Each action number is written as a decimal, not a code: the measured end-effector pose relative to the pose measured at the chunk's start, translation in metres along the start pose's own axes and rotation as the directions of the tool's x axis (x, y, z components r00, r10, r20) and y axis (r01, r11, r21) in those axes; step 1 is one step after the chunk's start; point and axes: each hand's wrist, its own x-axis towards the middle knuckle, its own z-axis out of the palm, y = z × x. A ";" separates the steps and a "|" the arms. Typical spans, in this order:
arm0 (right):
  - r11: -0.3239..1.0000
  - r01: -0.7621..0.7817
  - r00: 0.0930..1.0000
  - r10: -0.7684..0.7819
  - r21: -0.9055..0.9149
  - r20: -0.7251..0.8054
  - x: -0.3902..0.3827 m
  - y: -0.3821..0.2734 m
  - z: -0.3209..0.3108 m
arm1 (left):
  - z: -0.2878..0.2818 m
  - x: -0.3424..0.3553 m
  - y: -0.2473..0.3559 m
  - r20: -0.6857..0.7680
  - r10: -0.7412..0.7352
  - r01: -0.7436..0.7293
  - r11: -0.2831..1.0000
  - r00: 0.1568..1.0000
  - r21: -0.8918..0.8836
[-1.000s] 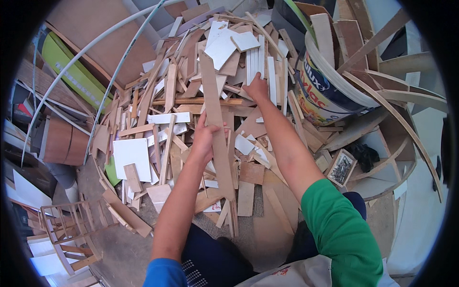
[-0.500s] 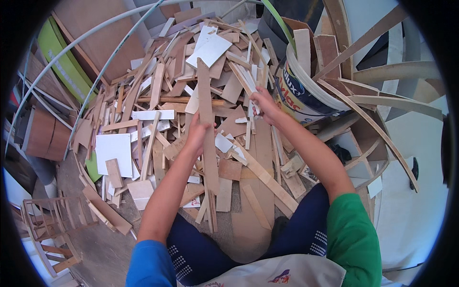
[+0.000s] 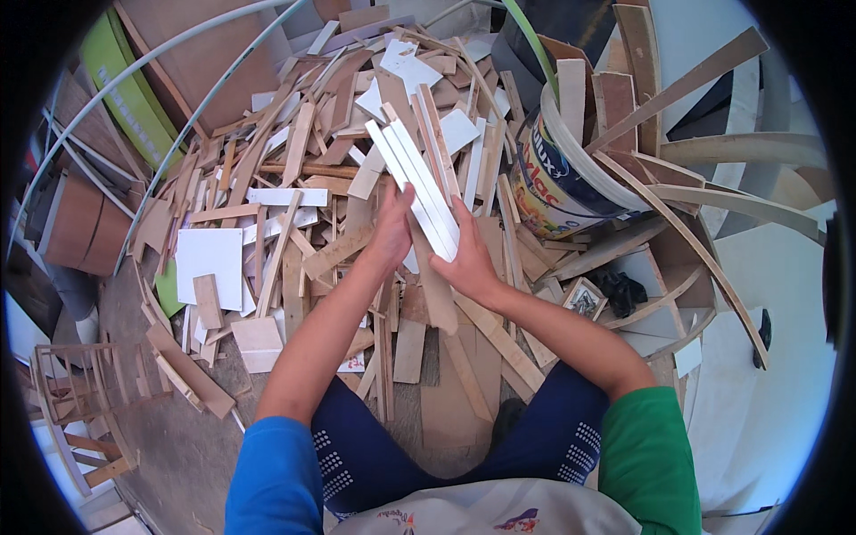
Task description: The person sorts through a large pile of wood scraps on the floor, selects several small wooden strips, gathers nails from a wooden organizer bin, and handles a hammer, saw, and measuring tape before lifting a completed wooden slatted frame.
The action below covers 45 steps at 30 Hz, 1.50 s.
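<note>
Over the scrap pile, I hold a bundle of narrow white strips (image 3: 415, 187) tilted between my hands. My right hand (image 3: 470, 254) is closed around the lower end of the bundle, thumb on the near side. My left hand (image 3: 392, 230) grips a long brown wooden strip (image 3: 434, 290) that passes behind the white strips; its thumb lies against their left edge. A reddish-brown strip (image 3: 435, 138) runs beside the white ones at their right. Fingers of both hands are partly hidden behind the strips.
A heap of wood offcuts (image 3: 294, 169) spreads ahead, with a white square panel (image 3: 209, 263) at its left. A large paint bucket (image 3: 544, 183) holding boards stands at the right, near curved strips (image 3: 704, 259). A small wooden frame (image 3: 98, 401) sits at the lower left.
My right hand has come left and down with white strips, from near the bucket to beside my left hand. The long brown strip has tilted, its near end swinging right.
</note>
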 end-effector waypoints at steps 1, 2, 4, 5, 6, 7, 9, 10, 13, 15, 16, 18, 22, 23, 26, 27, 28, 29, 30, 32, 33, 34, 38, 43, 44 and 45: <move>0.999 0.033 0.999 -0.033 -0.009 0.011 -0.002 0.001 0.002 | -0.005 0.000 -0.001 -0.022 -0.007 0.009 0.998 1.000 0.056; 0.999 -0.019 0.990 0.025 -0.048 0.136 -0.002 0.002 0.001 | -0.010 -0.001 -0.001 -0.045 -0.014 0.019 0.994 0.999 0.112; 0.997 -0.005 0.982 0.019 -0.074 0.187 -0.004 0.002 0.001 | -0.016 -0.004 -0.002 -0.107 -0.075 0.084 0.993 0.991 0.088; 0.996 -0.001 0.977 0.019 -0.086 0.212 -0.006 0.001 0.000 | -0.018 -0.005 -0.003 -0.097 -0.092 0.098 0.993 0.991 0.068; 0.996 0.008 0.975 0.012 -0.088 0.223 -0.007 0.001 0.000 | -0.019 -0.005 -0.003 -0.085 -0.109 0.114 0.992 0.990 0.049; 0.996 0.017 0.972 0.004 -0.090 0.234 -0.007 0.000 -0.001 | -0.022 -0.005 -0.004 -0.072 -0.126 0.128 0.991 0.989 0.030; 0.995 0.075 0.971 -0.057 -0.070 0.232 -0.007 -0.004 -0.003 | -0.027 -0.005 -0.005 -0.031 -0.099 0.100 0.994 0.995 0.045; 0.991 0.120 0.971 -0.105 -0.058 0.214 -0.007 -0.006 -0.005 | -0.025 -0.005 -0.006 -0.001 -0.092 0.092 0.995 0.996 0.046; 0.989 0.147 0.964 -0.141 -0.007 0.224 -0.006 -0.005 -0.008 | -0.024 -0.006 0.001 0.091 -0.135 0.145 0.983 0.987 -0.113; 0.992 0.120 0.965 -0.125 0.036 0.232 -0.007 -0.002 -0.010 | -0.022 -0.004 -0.001 0.021 -0.160 0.161 0.985 0.987 -0.063; 0.992 0.107 0.966 -0.119 0.064 0.229 -0.008 -0.001 -0.009 | -0.025 -0.002 -0.003 -0.023 -0.161 0.160 0.987 0.987 -0.013; 0.990 0.095 0.967 -0.116 0.101 0.225 -0.009 0.002 -0.008 | -0.032 -0.001 -0.010 -0.079 -0.151 0.154 0.987 0.985 0.040; 0.938 -0.056 0.962 -0.040 0.343 0.269 -0.003 0.018 -0.008 | -0.030 -0.008 -0.014 -0.079 -0.174 0.178 0.983 0.982 0.050; 0.885 -0.133 0.955 -0.006 0.446 0.298 -0.001 0.022 -0.008 | -0.030 -0.009 -0.012 -0.068 -0.192 0.196 0.979 0.979 0.056; 0.917 0.014 0.976 -0.100 0.400 0.196 -0.005 0.025 -0.005 | -0.021 -0.012 -0.004 0.082 -0.178 0.176 0.984 0.981 0.031; 0.909 -0.016 0.974 -0.080 0.416 0.213 -0.006 0.026 -0.005 | -0.017 -0.014 0.000 0.129 -0.195 0.200 0.980 0.972 -0.023; 0.902 -0.042 0.971 -0.064 0.429 0.231 -0.004 0.020 -0.007 | -0.009 -0.017 0.008 0.179 -0.205 0.222 0.972 0.962 -0.078; 0.895 -0.068 0.968 -0.048 0.441 0.248 -0.003 0.016 -0.008 | -0.004 -0.020 0.012 0.230 -0.212 0.246 0.960 0.950 -0.132; 0.898 -0.021 0.978 -0.072 0.439 0.194 -0.005 0.016 -0.006 | -0.002 -0.021 0.008 0.205 -0.192 0.227 0.961 0.960 -0.161; 0.922 -0.060 0.964 -0.046 0.383 0.260 -0.004 0.016 -0.008 | -0.018 -0.015 0.011 0.251 -0.251 0.280 0.956 0.935 -0.084; 0.932 -0.079 0.956 -0.030 0.354 0.293 -0.003 0.016 -0.008 | -0.026 -0.012 0.011 0.271 -0.283 0.305 0.951 0.920 -0.044; 0.947 -0.058 0.958 -0.037 0.317 0.285 -0.002 0.018 -0.008 | -0.025 -0.013 0.011 0.202 -0.311 0.320 0.947 0.929 -0.016; 0.987 -0.083 0.944 0.033 0.140 0.329 -0.001 0.022 -0.005 | -0.027 -0.014 0.001 0.022 -0.263 0.256 0.952 0.965 0.168; 0.995 -0.078 0.929 0.050 0.062 0.366 0.004 0.028 -0.005 | -0.028 -0.014 -0.007 -0.077 -0.270 0.280 0.942 0.960 0.185; 0.987 -0.067 0.934 0.012 0.143 0.358 0.010 0.037 -0.003 | -0.027 -0.013 -0.008 -0.102 -0.279 0.293 0.939 0.955 0.180; 0.973 -0.055 0.937 -0.027 0.224 0.347 0.016 0.048 -0.002 | -0.027 -0.013 -0.008 -0.127 -0.286 0.305 0.936 0.950 0.175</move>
